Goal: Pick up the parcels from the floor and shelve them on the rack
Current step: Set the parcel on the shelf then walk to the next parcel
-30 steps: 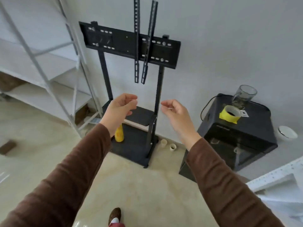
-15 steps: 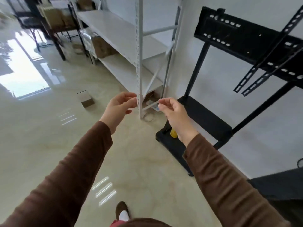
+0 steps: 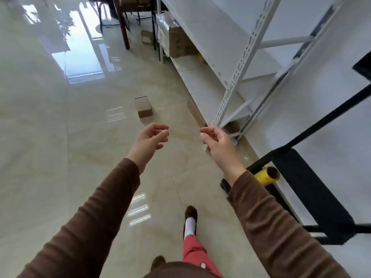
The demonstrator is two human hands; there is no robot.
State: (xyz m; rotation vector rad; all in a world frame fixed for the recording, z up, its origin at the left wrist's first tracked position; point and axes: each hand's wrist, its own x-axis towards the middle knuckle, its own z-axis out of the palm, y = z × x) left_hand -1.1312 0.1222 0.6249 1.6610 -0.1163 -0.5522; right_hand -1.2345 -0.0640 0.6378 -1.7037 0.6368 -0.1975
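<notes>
A small brown cardboard parcel [image 3: 143, 107] lies on the glossy beige floor ahead of me, just beyond my hands. My left hand [image 3: 149, 138] hangs in the air a little nearer than the parcel, fingers loosely curled and holding nothing. My right hand [image 3: 217, 140] is level with it to the right, also loosely curled and empty, close to the foot of the white metal rack [image 3: 236, 81]. The rack runs along the right wall. A larger cardboard box [image 3: 180, 44] and a plastic-wrapped bundle [image 3: 163, 31] sit on its far lower shelf.
A black TV stand base [image 3: 313, 197] with a yellow tape roll [image 3: 268, 175] stands at the right, close to my right arm. Another small box [image 3: 147, 37] lies on the floor far ahead by dark chair legs [image 3: 123, 27]. My foot [image 3: 190, 217] is stepping forward.
My view has swung left from the TV stand and wall toward the rack aisle and floor. The floor parcel is now nearer and more central. Both hands stay raised and empty.
</notes>
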